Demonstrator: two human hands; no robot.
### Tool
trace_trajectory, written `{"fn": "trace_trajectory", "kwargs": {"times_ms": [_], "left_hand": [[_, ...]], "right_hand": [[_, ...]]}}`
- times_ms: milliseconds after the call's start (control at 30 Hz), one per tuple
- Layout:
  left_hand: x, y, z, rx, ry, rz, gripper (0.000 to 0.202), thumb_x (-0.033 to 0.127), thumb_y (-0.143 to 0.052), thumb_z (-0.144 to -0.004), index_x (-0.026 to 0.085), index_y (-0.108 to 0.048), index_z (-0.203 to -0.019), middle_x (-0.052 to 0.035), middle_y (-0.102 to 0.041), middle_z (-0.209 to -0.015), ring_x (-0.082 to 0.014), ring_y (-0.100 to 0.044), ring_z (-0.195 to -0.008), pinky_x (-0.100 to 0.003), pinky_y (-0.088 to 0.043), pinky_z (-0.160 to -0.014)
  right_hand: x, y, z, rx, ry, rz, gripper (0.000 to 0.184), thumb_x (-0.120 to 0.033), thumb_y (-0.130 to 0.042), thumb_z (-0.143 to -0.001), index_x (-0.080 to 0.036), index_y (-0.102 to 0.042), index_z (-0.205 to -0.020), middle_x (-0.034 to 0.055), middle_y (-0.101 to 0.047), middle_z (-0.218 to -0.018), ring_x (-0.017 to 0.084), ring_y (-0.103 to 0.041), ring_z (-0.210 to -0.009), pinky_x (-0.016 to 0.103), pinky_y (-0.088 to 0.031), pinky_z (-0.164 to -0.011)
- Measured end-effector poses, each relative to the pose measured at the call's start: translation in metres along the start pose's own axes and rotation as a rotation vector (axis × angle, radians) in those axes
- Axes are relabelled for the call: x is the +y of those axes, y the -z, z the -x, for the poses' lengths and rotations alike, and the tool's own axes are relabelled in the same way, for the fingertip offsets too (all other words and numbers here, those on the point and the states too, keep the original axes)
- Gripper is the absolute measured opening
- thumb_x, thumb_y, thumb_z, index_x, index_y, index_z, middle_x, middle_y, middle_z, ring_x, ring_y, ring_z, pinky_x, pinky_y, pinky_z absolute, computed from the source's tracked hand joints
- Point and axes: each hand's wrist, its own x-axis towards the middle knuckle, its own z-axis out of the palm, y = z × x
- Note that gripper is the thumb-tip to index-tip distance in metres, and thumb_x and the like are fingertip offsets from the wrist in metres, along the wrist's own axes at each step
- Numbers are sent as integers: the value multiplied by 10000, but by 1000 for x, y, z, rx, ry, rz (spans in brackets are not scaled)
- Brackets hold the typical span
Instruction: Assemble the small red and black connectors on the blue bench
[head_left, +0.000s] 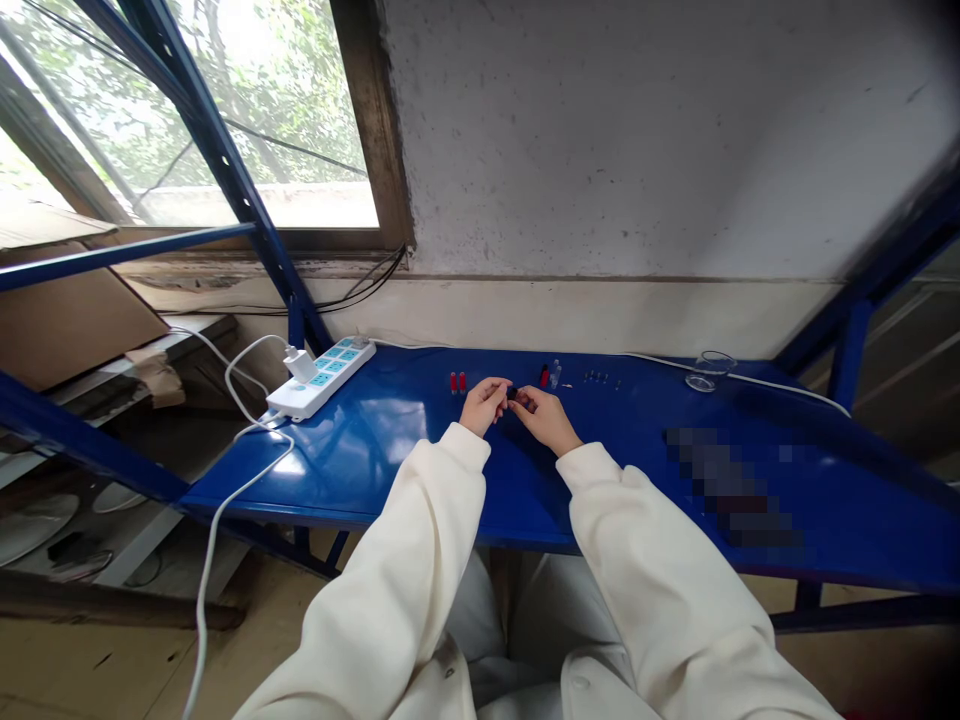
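Both hands meet above the middle of the blue table. My left hand [486,403] is closed, its fingertips pinching one side of a small dark piece [512,393]. From the other side my right hand [546,415] grips the same piece, fingers bent round it. The piece is too small and too covered to name its kind. Two small red cylinders [457,382] stand to the left of my left hand. Just beyond my right hand are a red and black piece [544,376] and small clear pieces [555,375]. Several tiny parts [601,377] lie in a row further right.
A white power strip [322,380] with a plug and cable lies at the table's left end. A clear glass dish [709,371] stands at the back right near a white cable. A blurred dark patch [735,485] covers the right side. Blue frame posts [225,150] rise left.
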Motion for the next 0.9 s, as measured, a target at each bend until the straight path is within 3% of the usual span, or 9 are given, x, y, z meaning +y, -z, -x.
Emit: {"fn": "trace_trajectory", "kwargs": {"times_ms": [167,300,900], "left_hand": [[1,1,0,76,42,3,240,363,-574,-728,145,-572,-830,30,-496,-538,-47,-422,-372,-174,-272,-329],[3,1,2,77,76,-18,213,336,-573,-725,139,-580,-807,22,-507,-541,-52,-434,-372,-177,-279,-331],[5,-3,2,46,103,-69,187,288,-556,-740,128,-565,-838,33,-511,-536,-44,-437,-359,-169,-271,-334]], "right_hand": [[27,11,-8,126,-249,245,130,-327,-525,-723,-204,-566,-711,30,-601,-654,157,-515,-571,255,-330,-510],[46,18,-13,159,-379,279,128,-321,-534,-709,-205,-566,-667,44,-590,-623,164,-513,-544,259,-324,-488],[44,16,-22,57,-511,419,195,-368,-519,-765,-198,-613,-784,42,-642,-747,172,-587,-708,236,-365,-533]]}}
